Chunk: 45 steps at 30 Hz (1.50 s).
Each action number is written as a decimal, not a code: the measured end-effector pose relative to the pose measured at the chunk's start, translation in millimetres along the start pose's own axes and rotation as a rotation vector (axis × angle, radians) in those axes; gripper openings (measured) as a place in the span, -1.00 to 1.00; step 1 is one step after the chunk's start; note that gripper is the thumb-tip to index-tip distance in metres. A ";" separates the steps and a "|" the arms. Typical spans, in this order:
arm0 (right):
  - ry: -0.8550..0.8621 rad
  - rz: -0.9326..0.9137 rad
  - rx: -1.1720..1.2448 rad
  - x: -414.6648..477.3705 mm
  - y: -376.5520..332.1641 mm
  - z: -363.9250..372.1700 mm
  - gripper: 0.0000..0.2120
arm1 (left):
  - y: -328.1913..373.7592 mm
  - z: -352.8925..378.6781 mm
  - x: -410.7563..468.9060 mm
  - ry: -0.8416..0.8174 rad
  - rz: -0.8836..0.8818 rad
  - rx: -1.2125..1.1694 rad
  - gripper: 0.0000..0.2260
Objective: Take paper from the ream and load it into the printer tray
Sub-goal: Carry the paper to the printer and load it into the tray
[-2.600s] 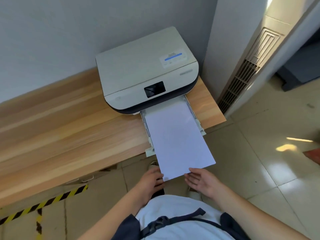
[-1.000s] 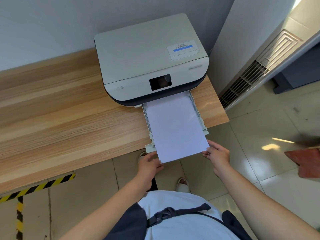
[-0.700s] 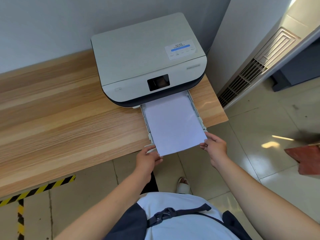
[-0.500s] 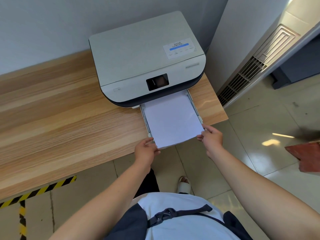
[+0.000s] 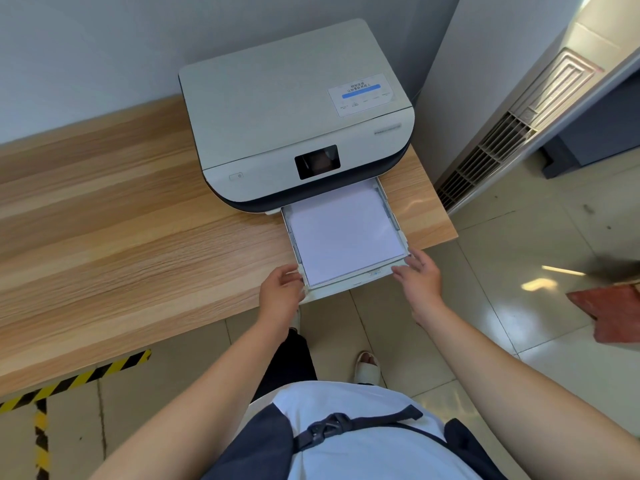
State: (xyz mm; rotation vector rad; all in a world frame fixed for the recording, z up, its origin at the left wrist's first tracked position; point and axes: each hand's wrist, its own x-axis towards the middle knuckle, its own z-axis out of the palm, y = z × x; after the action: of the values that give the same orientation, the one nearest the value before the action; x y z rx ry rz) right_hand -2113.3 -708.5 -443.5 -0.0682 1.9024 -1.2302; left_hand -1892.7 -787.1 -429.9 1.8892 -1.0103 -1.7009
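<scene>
At the far left, the floor is being crossed by a strip of yellow and black hazard tape point(image 5: 74, 379), which is lying below the front edge of the wooden counter point(image 5: 114, 244). The counter is being run along a grey wall, and its right end is being occupied by the printer point(image 5: 294, 112), a pale grey unit with a dark base band, a small dark screen point(image 5: 317, 161) on its front slope and a white label point(image 5: 362, 95) on the lid.

The printer tray point(image 5: 346, 291) is being held pulled out over the counter's front edge. A stack of white paper point(image 5: 344, 235) is being carried flat inside it, squared between the side rails, with its near edge lying just behind the tray's front lip.

The left hand point(image 5: 281, 296) is being kept at the tray's near left corner, fingers loosely curled and partly spread, the fingertips touching the corner; nothing is being gripped by it. The right hand point(image 5: 420, 277) is being kept at the tray's near right corner, fingers relaxed and slightly apart, the tips resting against the front lip; no sheet is being pinched by it either.

Further right, a ventilation grille point(image 5: 485, 157) is being shown low on the pale wall, and a reddish mat point(image 5: 613, 313) is being cut off by the frame's right edge on the glossy tiled floor.
</scene>
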 end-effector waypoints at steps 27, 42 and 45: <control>-0.282 -0.494 -1.482 -9.4 26.0 -8.9 -0.25 | -34.4 19.4 -22.1 -0.218 0.474 1.495 -0.27; -0.312 -0.504 -1.562 -13.1 23.3 -5.9 -0.23 | -22.9 18.8 -12.6 -0.266 0.514 1.550 -0.35; -0.324 -0.492 -1.662 -14.3 15.7 2.7 -0.22 | -12.7 20.3 -6.4 -0.329 0.523 1.589 -0.34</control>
State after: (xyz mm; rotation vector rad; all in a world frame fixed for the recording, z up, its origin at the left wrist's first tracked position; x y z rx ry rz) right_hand -2096.4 -695.8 -447.2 -1.5209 2.1089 0.4164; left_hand -1909.3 -770.6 -438.2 1.5661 -3.2153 -0.7514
